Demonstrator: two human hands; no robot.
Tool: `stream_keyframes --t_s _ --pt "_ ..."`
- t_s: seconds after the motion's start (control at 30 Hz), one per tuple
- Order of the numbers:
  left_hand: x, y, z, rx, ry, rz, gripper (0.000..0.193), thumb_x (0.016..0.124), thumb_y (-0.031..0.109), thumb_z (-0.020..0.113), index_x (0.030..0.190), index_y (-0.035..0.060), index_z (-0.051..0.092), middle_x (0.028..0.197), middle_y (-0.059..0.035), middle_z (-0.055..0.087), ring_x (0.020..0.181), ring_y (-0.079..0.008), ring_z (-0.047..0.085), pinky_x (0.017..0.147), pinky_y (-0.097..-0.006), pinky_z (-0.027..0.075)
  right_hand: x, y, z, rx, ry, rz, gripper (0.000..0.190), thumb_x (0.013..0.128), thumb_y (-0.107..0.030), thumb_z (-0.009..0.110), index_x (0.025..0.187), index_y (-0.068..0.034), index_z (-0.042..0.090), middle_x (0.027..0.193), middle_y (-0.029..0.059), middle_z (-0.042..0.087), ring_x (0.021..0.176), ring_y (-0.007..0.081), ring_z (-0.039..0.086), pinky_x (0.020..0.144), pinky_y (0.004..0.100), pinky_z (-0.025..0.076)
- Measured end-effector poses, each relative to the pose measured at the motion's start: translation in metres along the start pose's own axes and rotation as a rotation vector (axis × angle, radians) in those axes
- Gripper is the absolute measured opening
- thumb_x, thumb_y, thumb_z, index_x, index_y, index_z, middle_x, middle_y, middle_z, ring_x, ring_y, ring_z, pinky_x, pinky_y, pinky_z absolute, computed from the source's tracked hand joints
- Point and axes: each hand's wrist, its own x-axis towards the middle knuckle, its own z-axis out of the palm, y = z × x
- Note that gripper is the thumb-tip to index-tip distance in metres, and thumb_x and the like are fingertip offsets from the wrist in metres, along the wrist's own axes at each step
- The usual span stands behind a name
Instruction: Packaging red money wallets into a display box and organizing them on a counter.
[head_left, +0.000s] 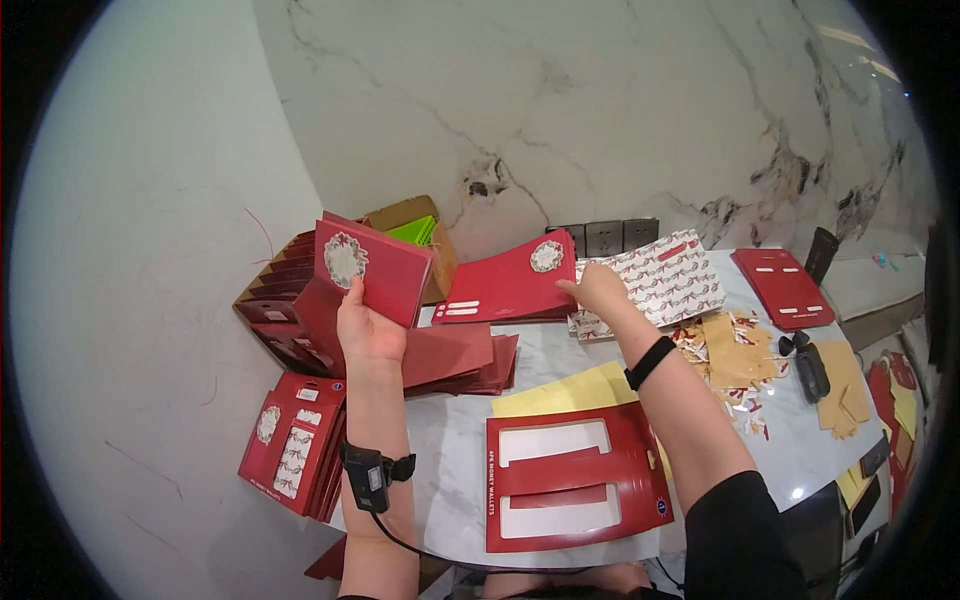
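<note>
My left hand is raised at centre left and grips a few red cards with a wreath print. My right hand reaches over the back of the table, its fingers at the right edge of a stack of red wreath-printed cards; whether they grip a card I cannot tell. Just beside it lie white patterned cards. Nearest me lies a flat red cardboard sleeve with two cut-out windows, partly over yellow paper. Plain red envelopes or folded cards lie behind my left wrist.
A cardboard box of red packs stands back left, with a green basket behind. Filled red packs lean at left. On the right are red sleeves, paper scraps and a black tool. Wall sockets sit behind the table.
</note>
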Motion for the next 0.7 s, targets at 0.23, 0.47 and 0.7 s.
stream_keyframes --t_s 0.23,0.47,0.7 --pt "-0.008 -0.008 0.016 0.024 0.029 -0.034 0.035 0.107 0.02 0.042 0.139 0.0047 0.047 0.14 -0.0107 0.057 0.128 -0.027 0.055 0.112 -0.0475 0.042 0.04 0.034 0.03 0.443 -0.031 0.116 0.046 0.074 -0.037 0.087 0.07 0.006 0.07 0.071 0.0188 0.071 0.063 0.0277 0.072 0.06 0.0368 0.058" --pt "-0.016 -0.003 0.022 -0.032 0.017 -0.167 0.035 0.107 0.022 0.042 0.138 0.0061 0.05 0.139 -0.0114 0.059 0.129 -0.028 0.056 0.111 -0.0469 0.043 0.023 0.017 0.026 0.311 0.014 0.084 0.044 0.069 -0.032 0.091 0.074 0.006 0.069 0.071 0.017 0.072 0.059 0.0235 0.071 0.059 0.0378 0.058" --pt "-0.002 -0.003 0.006 -0.121 0.0 -0.293 0.034 0.106 0.021 0.043 0.135 0.0076 0.054 0.136 -0.0125 0.062 0.126 -0.0312 0.059 0.109 -0.0494 0.046 0.024 0.023 0.017 0.359 0.101 0.151 0.027 0.075 -0.02 0.083 0.083 0.003 0.071 0.084 0.0203 0.074 0.081 0.0339 0.074 0.073 0.0415 0.059"
